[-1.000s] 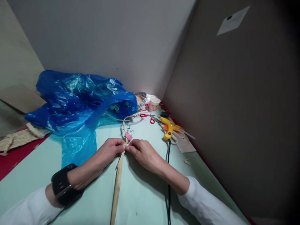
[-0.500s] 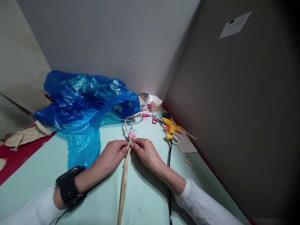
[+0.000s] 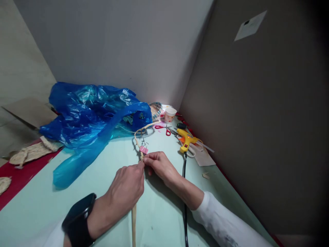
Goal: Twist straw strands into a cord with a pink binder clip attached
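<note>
A pale, twisted plant-fibre cord (image 3: 135,136) curves over the mat, with a pink binder clip (image 3: 144,149) clamped on it. Just below the clip, my right hand (image 3: 161,166) pinches the cord between thumb and fingertips. My left hand (image 3: 128,183) is closed around the fibre right beside those fingertips, its back turned upward. Out from under the left hand runs a flat tan fibre strip (image 3: 134,226) toward the near edge. The part of the strip within the left hand is hidden.
A crumpled blue plastic bag (image 3: 84,113) lies at the back left. To the right are a yellow glue gun (image 3: 187,140) with a black cable (image 3: 184,192), red-handled scissors (image 3: 167,130) and a paper cup (image 3: 170,115). Woven straw pieces (image 3: 36,152) lie at the left edge.
My left hand has turned over and come nearer, now covering part of the strip. My right hand stays at the cord. The bag's loose blue end has swung left.
</note>
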A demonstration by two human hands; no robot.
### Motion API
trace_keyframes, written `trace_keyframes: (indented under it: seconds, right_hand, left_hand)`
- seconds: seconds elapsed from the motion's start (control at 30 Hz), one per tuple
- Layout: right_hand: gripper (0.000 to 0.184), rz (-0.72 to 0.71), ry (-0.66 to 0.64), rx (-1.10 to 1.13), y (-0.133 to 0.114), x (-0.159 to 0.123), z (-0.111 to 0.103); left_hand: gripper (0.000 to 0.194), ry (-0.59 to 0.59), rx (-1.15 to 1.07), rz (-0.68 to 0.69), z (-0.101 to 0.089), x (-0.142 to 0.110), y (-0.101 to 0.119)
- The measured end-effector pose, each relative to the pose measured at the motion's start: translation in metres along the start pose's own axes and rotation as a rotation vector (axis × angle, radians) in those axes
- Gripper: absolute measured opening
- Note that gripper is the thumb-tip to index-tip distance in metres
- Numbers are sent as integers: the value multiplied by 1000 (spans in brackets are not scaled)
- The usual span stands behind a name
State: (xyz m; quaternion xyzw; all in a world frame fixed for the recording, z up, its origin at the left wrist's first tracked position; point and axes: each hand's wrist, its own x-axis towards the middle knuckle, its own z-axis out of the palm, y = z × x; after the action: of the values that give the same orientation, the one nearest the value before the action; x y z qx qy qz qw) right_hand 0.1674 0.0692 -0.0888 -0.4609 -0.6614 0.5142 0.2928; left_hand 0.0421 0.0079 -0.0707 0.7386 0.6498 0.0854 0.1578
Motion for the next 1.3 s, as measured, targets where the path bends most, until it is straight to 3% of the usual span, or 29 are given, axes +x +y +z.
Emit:
trace_keyframes:
  seconds: [0.13,0.2,0.27,0.33,0.37,0.4,0.57,0.67,0.93,1.17,1.3]
  right_hand:
    - [22,22,-18,79,-2,-2,1]
    - [19,31,-26,117,-3,-3,0]
    - [18,39,-43,152,-5,-3,-2]
    - [17,43,-67,177,-7,-4,-4]
    - [18,43,-80,184,-8,-5,-6]
    - [18,41,-90,187,-9,-5,-6]
    - [14,22,-131,133,-9,-6,-8]
    - [16,0,-141,14,-9,-6,-11]
    - [20,-137,-53,-340,-16,-13,-21]
    - [25,-184,-104,-434,-18,-16,-19]
    - [25,-173,-53,-527,-23,-23,-19]
  left_hand:
    - [43,-46,91,53,5,-8,10]
    - [34,-61,73,93,-1,-9,9]
    - [26,-6,-56,86,-13,-4,1]
    - [29,157,-321,-64,-25,6,-12]
    - [28,168,-387,-75,-29,12,-19]
    - [27,139,-438,-68,-31,18,-24]
    - [27,-228,-782,27,-17,32,-29]
    - [21,-280,-872,3,-7,32,-26]
    - [24,-142,-914,-16,-2,31,-31]
    - [28,-136,-958,-172,-4,33,-26]
    - [26,-125,-958,-220,-8,31,-23]
